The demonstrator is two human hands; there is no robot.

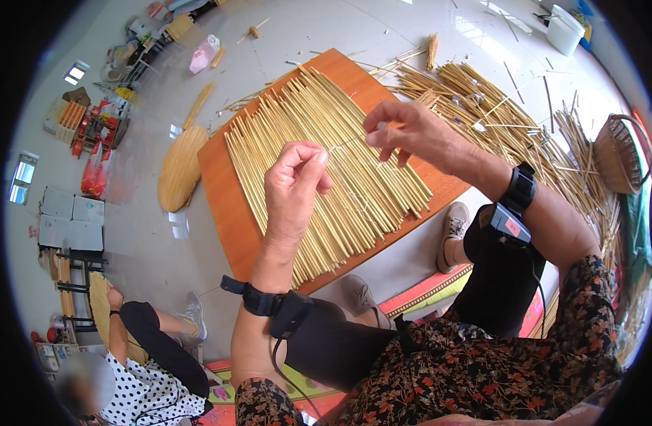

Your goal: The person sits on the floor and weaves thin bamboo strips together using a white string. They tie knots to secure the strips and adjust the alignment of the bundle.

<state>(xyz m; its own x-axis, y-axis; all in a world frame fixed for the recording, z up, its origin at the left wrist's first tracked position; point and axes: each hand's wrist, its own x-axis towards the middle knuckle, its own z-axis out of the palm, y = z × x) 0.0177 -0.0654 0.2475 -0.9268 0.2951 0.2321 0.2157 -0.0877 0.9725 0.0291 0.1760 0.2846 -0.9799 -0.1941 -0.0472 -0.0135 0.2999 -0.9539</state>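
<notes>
In front of me a mat of straw-coloured stalks lies side by side on an orange-brown wooden board. Above it, my left hand pinches a thin white thread between thumb and fingertips. My right hand, up and to the right, is closed in a pinch too, with a fine line stretched between the two hands. Whether a needle is on that line is too small to tell. More white thread lies loosely across the stalks.
Loose stalks are heaped on the floor at right, beside a wicker basket. A white bucket stands at the far right. An oval woven piece lies left of the board. At lower left sits another person holding a woven piece.
</notes>
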